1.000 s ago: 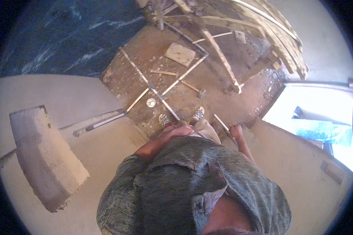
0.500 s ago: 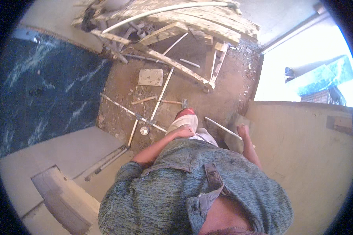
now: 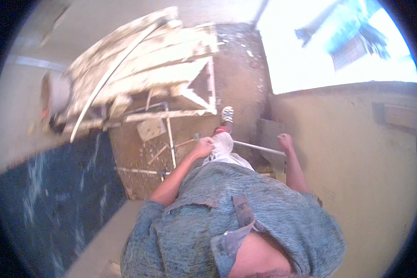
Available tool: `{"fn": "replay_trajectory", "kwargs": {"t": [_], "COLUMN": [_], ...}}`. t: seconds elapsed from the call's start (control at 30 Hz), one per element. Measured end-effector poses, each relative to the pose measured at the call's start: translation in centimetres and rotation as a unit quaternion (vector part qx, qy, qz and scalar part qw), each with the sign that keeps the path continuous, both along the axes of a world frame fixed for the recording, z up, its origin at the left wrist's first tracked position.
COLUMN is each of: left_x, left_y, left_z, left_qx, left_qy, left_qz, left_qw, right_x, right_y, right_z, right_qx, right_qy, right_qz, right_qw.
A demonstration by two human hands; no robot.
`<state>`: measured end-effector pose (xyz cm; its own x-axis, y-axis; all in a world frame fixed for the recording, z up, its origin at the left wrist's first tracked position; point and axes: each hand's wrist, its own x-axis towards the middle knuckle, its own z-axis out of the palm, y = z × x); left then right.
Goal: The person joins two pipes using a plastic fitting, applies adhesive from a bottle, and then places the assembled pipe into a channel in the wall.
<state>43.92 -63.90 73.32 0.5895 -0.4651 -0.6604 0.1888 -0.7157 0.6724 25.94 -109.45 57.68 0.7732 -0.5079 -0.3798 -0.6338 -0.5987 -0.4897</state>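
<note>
My left hand (image 3: 203,148) hangs beside the white trouser leg (image 3: 223,147), fingers curled, with nothing seen sticking out of it. My right hand (image 3: 285,142) is closed in a fist, out to the right near the yellowish wall. Behind its wrist runs a thin white pipe (image 3: 257,147); the fist does not appear to grip it. One foot in a light, dark-patterned shoe (image 3: 227,114) is out ahead on the dirt floor. A hammer (image 3: 196,137) lies on the floor just beyond my left hand.
Rough pale boards (image 3: 139,60) are heaped ahead on the left, a long bent pipe (image 3: 109,78) across them. A pale slab (image 3: 151,130) and thin pipes (image 3: 170,139) lie on the floor. Dark marbled panelling (image 3: 55,204) is on the left; a bright opening (image 3: 282,55) is ahead right.
The view has swung to the right, so the boards and dark panelling appear farther left. The shoe has come into sight ahead. Both hands stay low at my sides, the left one shifted slightly forward.
</note>
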Motion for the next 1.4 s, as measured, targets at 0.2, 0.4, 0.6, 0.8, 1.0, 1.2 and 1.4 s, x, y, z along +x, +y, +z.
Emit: {"fn": "replay_trajectory", "kwargs": {"t": [0.2, 0.4, 0.6, 0.8, 1.0, 1.2, 1.4], "left_x": [7.9, 14.8, 20.9, 24.9, 30.6, 37.3, 40.9], "left_y": [-6.7, -14.3, -21.1, -26.7, -33.0, -40.4, -50.3], "left_z": [1.4, 1.4, 4.4, 8.7, 7.0, 6.0, 9.3], "left_qx": [0.062, -0.009, -0.095, -0.131, -0.152, -0.177, -0.128], "left_qy": [-0.002, 0.012, 0.006, 0.057, 0.120, 0.126, 0.142], "left_qz": [-0.083, -0.110, -0.095, -0.019, 0.068, 0.113, 0.010], "left_qw": [0.995, 0.994, 0.991, 0.990, 0.979, 0.970, 0.981], "right_x": [-1.2, 1.0, 11.4, 23.6, 32.9, 41.1, 43.4], "right_y": [-3.8, -3.0, -3.3, -7.1, -18.1, -31.6, -38.3], "right_z": [3.6, 6.0, 7.7, 12.3, 6.6, 3.7, 5.5], "right_qx": [0.031, 0.013, -0.005, 0.078, -0.093, -0.182, -0.104], "right_qy": [0.148, 0.168, 0.170, 0.120, 0.169, 0.181, 0.109], "right_qz": [-0.128, -0.109, -0.033, -0.111, 0.143, 0.245, -0.072], "right_qw": [0.980, 0.980, 0.985, 0.983, 0.971, 0.935, 0.986]}}
